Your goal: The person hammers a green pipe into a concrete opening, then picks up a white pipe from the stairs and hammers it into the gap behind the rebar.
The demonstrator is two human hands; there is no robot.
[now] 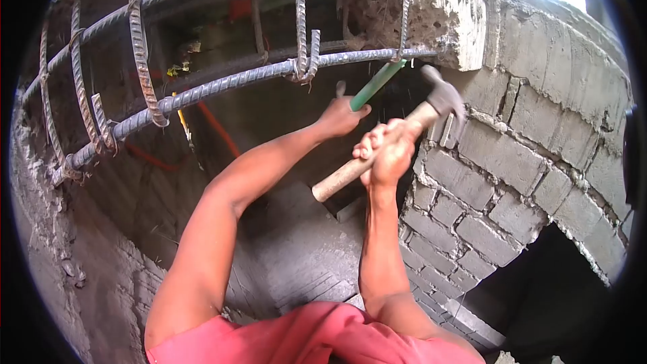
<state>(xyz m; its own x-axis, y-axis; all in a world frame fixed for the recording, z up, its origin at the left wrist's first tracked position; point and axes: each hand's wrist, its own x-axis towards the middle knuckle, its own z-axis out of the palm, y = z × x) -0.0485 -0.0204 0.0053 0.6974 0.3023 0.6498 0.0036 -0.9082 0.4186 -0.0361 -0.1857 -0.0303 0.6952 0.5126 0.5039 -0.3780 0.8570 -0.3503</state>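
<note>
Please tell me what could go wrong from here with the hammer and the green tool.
The hammer could glance off the green tool and hit the bare left hand gripping it. It might also catch the steel bar close to the green tool's far end. Chips from the rough concrete could fly at that hand too.

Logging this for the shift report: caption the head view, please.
Right hand grips a claw hammer; left hand holds a green rod below rebar beside a block wall.
</note>
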